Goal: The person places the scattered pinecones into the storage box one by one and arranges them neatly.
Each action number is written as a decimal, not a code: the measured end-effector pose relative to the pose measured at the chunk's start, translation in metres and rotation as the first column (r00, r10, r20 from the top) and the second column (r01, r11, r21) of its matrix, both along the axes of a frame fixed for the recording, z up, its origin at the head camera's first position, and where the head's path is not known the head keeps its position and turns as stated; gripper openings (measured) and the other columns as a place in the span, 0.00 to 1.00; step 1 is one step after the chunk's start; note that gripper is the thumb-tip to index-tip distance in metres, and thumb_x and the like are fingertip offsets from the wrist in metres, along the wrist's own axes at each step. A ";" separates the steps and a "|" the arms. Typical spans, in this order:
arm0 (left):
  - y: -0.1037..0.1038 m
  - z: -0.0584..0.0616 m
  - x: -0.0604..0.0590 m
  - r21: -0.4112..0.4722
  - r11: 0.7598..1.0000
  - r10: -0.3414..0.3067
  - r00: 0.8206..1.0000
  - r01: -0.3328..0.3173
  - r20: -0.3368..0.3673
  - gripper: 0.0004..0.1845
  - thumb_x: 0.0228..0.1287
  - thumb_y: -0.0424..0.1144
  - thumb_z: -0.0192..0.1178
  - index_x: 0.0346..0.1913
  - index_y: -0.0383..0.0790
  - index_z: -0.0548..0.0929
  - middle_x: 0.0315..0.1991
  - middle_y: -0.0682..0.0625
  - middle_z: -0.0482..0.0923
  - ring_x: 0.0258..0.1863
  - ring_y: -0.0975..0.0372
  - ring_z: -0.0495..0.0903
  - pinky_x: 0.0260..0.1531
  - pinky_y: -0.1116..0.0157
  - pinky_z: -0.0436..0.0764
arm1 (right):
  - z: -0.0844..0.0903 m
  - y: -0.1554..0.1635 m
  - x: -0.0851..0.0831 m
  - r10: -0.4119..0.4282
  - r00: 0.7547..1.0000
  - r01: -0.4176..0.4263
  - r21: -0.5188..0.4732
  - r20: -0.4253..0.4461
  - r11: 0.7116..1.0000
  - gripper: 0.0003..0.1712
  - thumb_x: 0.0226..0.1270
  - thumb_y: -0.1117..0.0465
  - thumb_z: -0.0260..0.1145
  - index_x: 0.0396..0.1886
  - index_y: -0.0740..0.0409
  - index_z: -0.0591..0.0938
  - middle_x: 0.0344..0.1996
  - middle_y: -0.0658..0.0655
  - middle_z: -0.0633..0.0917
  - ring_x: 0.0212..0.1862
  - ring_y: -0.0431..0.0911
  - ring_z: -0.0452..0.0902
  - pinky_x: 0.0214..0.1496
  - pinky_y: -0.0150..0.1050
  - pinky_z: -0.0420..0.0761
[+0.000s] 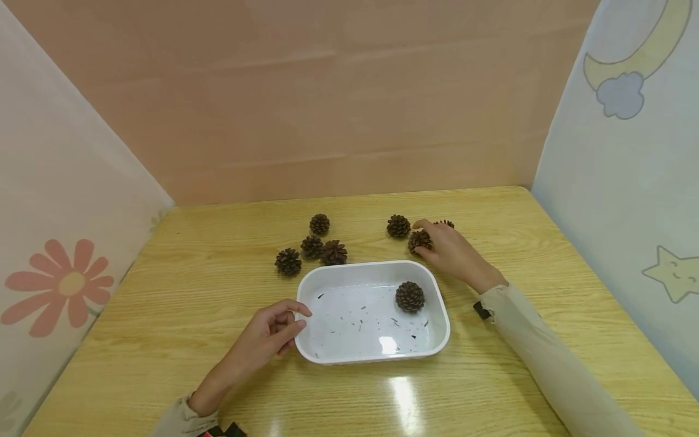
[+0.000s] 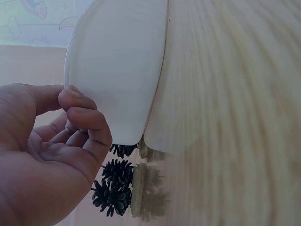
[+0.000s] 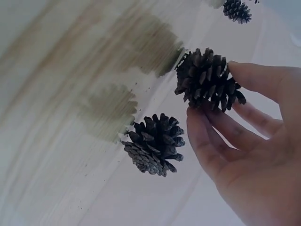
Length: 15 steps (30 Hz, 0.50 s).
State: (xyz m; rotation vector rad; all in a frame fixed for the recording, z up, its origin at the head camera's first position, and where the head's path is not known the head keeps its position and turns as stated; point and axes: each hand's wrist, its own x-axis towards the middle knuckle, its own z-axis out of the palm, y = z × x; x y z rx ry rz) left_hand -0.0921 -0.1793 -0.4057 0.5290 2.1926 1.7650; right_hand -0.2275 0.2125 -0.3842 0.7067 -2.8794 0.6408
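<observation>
A white tray (image 1: 377, 355) sits mid-table with one pine cone (image 1: 409, 296) inside it and some small debris. My left hand (image 1: 299, 318) holds the tray's left rim; in the left wrist view its curled fingers (image 2: 77, 115) lie against the tray's outer wall (image 2: 117, 70). Behind the tray's far right corner, my right hand (image 1: 428, 241) grips a pine cone (image 1: 418, 240) between thumb and fingers. The right wrist view shows that cone (image 3: 207, 77) pinched at the fingertips (image 3: 200, 125), with a second cone (image 3: 155, 143) lying just beside it.
Several loose pine cones (image 1: 312, 246) lie behind the tray's left corner, one (image 1: 398, 226) sits left of my right hand, and another (image 1: 446, 223) peeks out behind it. The wooden table (image 1: 164, 303) is enclosed by a pink back wall and decorated side panels.
</observation>
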 end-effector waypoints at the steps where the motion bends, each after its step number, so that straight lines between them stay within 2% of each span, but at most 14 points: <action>1: 0.000 0.000 0.000 -0.001 1.000 0.000 1.000 0.000 -0.001 0.15 0.76 0.37 0.55 0.56 0.28 0.77 0.24 0.48 0.71 0.16 0.65 0.67 0.13 0.61 0.71 | 0.001 0.001 0.001 -0.002 1.000 0.002 -0.001 -0.006 1.000 0.29 0.69 0.59 0.68 0.66 0.61 0.72 0.39 0.61 0.85 0.43 0.58 0.80 0.51 0.57 0.79; 5: 0.000 0.001 0.000 -0.001 1.000 0.005 1.000 -0.005 0.003 0.15 0.76 0.37 0.55 0.56 0.28 0.77 0.24 0.48 0.71 0.16 0.65 0.67 0.13 0.61 0.71 | 0.003 0.003 0.006 0.000 0.999 -0.001 -0.018 -0.049 1.000 0.27 0.70 0.58 0.68 0.64 0.61 0.74 0.37 0.60 0.85 0.37 0.54 0.79 0.44 0.54 0.80; 11: -0.001 0.001 0.001 -0.004 1.000 0.004 1.000 -0.004 0.003 0.15 0.76 0.37 0.55 0.56 0.28 0.77 0.24 0.47 0.71 0.16 0.66 0.68 0.13 0.61 0.71 | 0.006 0.006 0.014 0.027 0.994 -0.033 -0.054 -0.107 0.998 0.26 0.69 0.58 0.69 0.63 0.62 0.75 0.53 0.64 0.83 0.53 0.60 0.79 0.57 0.60 0.77; 15: -0.001 0.001 0.001 -0.006 1.000 0.001 1.000 -0.001 0.001 0.15 0.76 0.37 0.55 0.55 0.28 0.77 0.25 0.47 0.71 0.17 0.66 0.68 0.13 0.62 0.71 | 0.011 0.006 0.022 0.044 0.986 -0.057 -0.072 -0.164 0.996 0.24 0.68 0.59 0.69 0.61 0.61 0.77 0.53 0.62 0.83 0.53 0.59 0.79 0.55 0.58 0.78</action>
